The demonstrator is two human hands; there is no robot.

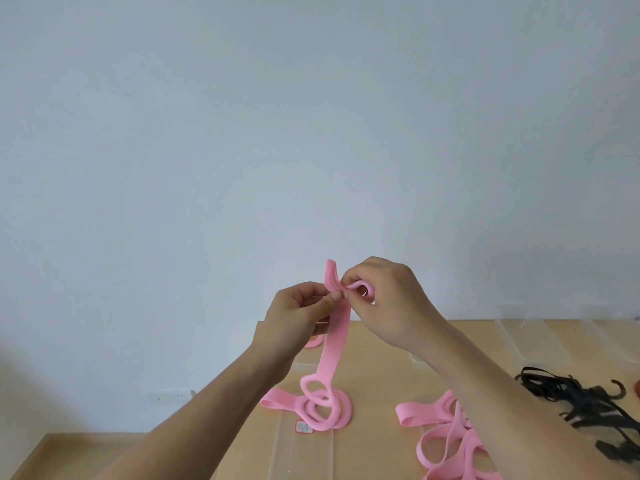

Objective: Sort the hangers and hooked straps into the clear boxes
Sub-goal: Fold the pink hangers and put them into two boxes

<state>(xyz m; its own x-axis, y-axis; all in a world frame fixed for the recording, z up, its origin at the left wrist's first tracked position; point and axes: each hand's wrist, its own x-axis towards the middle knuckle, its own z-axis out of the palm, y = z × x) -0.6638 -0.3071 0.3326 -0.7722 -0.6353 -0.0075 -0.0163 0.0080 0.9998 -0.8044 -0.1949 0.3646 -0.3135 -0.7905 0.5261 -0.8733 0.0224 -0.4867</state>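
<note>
L hand (300,308) & R hand (382,301) both pinch pink strap (337,327) top, its coils in clear box (304,441) below.

Left hand (294,306) and right hand (391,299) pinch strap (337,327) above table (374,344). Strap's lower end coils on or in clear box (287,445), unclear which. Strap pile (450,434) lies right of it, hooked straps (568,396) farther right.

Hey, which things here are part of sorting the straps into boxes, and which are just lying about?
Part of the job: pink strap pinched by left hand and right hand; pile of pink straps; black hooked straps; clear boxes.
Just lying about: wall socket; red thing at the right edge, too cut off to identify.
</note>
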